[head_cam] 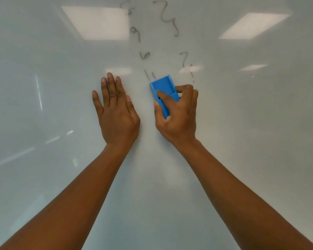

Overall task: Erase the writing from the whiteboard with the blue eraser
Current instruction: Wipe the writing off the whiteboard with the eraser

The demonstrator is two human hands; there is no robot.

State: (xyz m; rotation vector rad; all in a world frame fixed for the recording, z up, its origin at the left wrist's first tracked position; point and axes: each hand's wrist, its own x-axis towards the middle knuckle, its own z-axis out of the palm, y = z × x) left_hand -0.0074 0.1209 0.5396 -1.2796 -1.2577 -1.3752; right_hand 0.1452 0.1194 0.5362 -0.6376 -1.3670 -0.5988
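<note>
A glossy whiteboard [242,141] fills the whole view. Dark marker writing [167,17] runs down its upper middle: squiggles and digits, with two short strokes [149,75] lowest on the left and a wavy mark [188,66] on the right. My right hand [179,114] grips the blue eraser [163,89], which is pressed on the board just below the two short strokes. My left hand [116,112] lies flat on the board to the left of the eraser, fingers apart, holding nothing.
Ceiling light panels are reflected in the board at upper left [98,22] and upper right [253,26]. Fainter reflections streak the left side. The board below and beside my forearms carries no writing.
</note>
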